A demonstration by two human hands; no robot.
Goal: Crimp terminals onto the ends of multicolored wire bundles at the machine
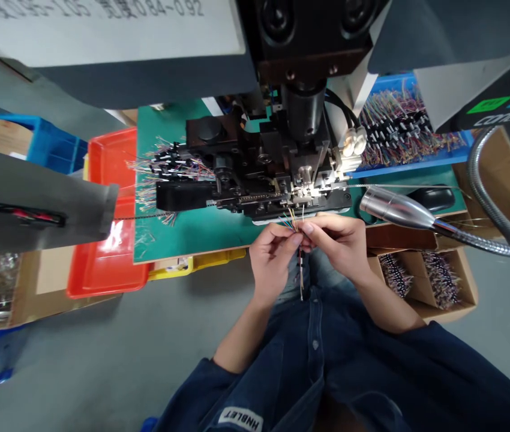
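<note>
My left hand [273, 255] and my right hand [340, 240] meet just in front of a black crimping machine [259, 174], fingers pinched together. Between them they hold a thin bundle of coloured wires [294, 225]; its loose ends fan upward toward the machine's lit jaw [306, 191]. The rest of the bundle hangs down below my hands over my lap. Both forearms come out of dark blue sleeves.
The machine stands on a green mat [178, 231]. Several finished wire pieces lie at its left [160, 165]. A red tray [106, 240] sits left, a blue bin of wires [399, 129] back right, a gooseneck lamp [394, 207] right, a cardboard box of parts [426, 279] below it.
</note>
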